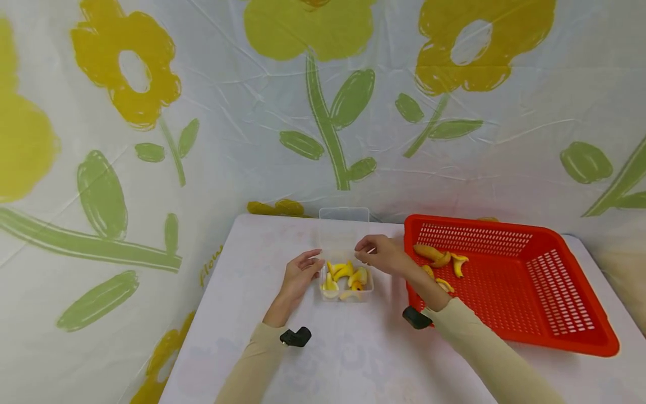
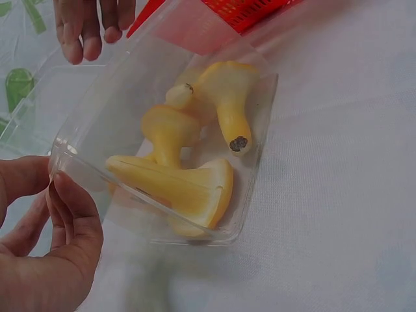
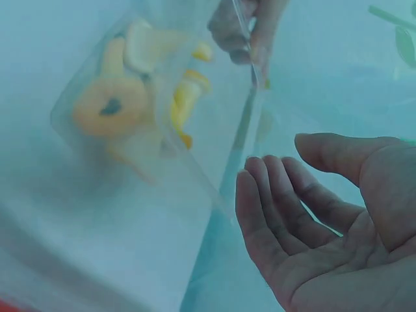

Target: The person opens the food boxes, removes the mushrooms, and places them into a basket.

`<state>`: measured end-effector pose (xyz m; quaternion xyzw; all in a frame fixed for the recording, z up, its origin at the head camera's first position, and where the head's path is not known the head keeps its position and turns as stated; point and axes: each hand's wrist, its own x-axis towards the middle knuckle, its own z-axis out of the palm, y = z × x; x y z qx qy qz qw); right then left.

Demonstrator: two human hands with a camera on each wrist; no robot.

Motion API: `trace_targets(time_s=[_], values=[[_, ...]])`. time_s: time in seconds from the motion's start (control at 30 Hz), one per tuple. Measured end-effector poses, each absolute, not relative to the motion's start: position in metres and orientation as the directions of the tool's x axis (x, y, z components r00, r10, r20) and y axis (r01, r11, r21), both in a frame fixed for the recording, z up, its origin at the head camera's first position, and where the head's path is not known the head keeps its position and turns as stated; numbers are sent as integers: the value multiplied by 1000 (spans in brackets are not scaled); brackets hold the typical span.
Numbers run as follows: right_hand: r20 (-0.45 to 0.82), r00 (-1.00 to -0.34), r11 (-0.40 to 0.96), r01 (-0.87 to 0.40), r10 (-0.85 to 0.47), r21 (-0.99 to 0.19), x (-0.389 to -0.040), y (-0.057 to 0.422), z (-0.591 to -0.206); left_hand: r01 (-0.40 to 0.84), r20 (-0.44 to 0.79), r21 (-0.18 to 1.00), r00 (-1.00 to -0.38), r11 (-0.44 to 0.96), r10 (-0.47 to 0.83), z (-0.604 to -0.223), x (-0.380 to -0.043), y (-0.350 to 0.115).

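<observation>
A clear plastic box (image 1: 368, 290) stands on the table with its hinged lid (image 1: 344, 227) raised at the back. Inside lie several yellow mushrooms (image 2: 227, 97) with pale stems and dark cut ends. My left hand (image 1: 298, 276) is at the box's left side; in the left wrist view its thumb and fingers (image 2: 75, 208) pinch the rim corner. Above the right back of the box hovers my right hand (image 1: 382, 255). The right wrist view shows that hand (image 3: 325, 227) with fingers gently bent, thumb apart and nothing held.
To the right sits a red slotted plastic basket (image 1: 504, 308), with several more yellow mushrooms (image 1: 429, 252) in its left part. The white-covered table (image 1: 323, 359) meets a flower-printed cloth (image 1: 227, 112) at the back and left.
</observation>
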<state>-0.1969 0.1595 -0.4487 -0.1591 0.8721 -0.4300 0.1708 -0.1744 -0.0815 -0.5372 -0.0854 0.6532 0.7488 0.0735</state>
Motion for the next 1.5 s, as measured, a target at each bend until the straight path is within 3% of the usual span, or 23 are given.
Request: trace_targets(time_s=[0.5,1.03,1.5], values=[[-198,-869,564,-109,-454,-818,-189,117,-471,-201,-202,971,-979,-128,4,-541,-175,-81],[-86,-849,526,-241,-521,-815,-184,95,-499,-183,-183,972,-983,-148,11,-541,-175,-82],[-39,-852,515,-278,-522,-811,-185,102,-489,-212,-214,969,-977,-128,-6,-541,-176,-82]])
